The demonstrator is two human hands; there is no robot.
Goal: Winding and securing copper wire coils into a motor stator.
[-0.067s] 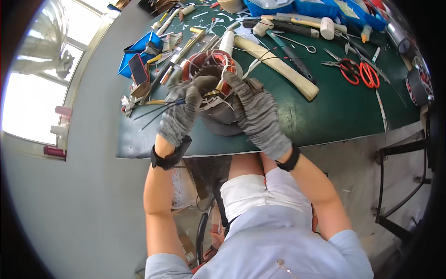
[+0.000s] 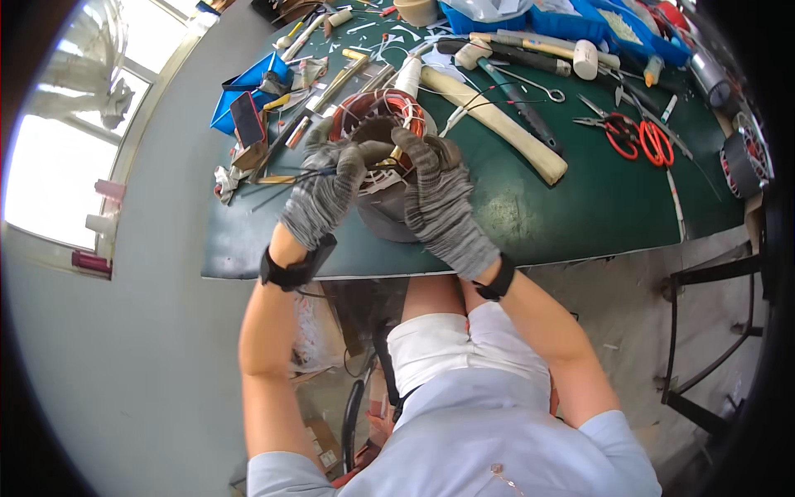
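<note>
A motor stator [image 2: 383, 217] stands near the table's front edge, with a grey cylindrical body and a ring of copper windings [image 2: 358, 104] laced with white cord on top. My left hand [image 2: 325, 195], in a grey knit glove, is closed at the stator's left rim. Dark lead wires [image 2: 308, 175] stick out leftward from between its fingers. My right hand [image 2: 445, 197], gloved alike, curls over the right rim with its fingers pinched by the inner edge of the windings. What those fingertips hold is hidden. A yellowish strip [image 2: 397, 155] shows beside them.
A wooden handle-like bar [image 2: 497, 124], mallets [image 2: 585, 60] and red-handled scissors [image 2: 656, 142] lie on the green table [image 2: 580, 215] to the right. Blue bins [image 2: 497, 15] line the far side. A phone [image 2: 247, 121] rests at left near a blue tray [image 2: 236, 98]. Another stator [image 2: 743, 161] sits far right.
My two hands have drawn slightly closer together over the stator. The dark wires at my left hand have swung upward a little and look blurred.
</note>
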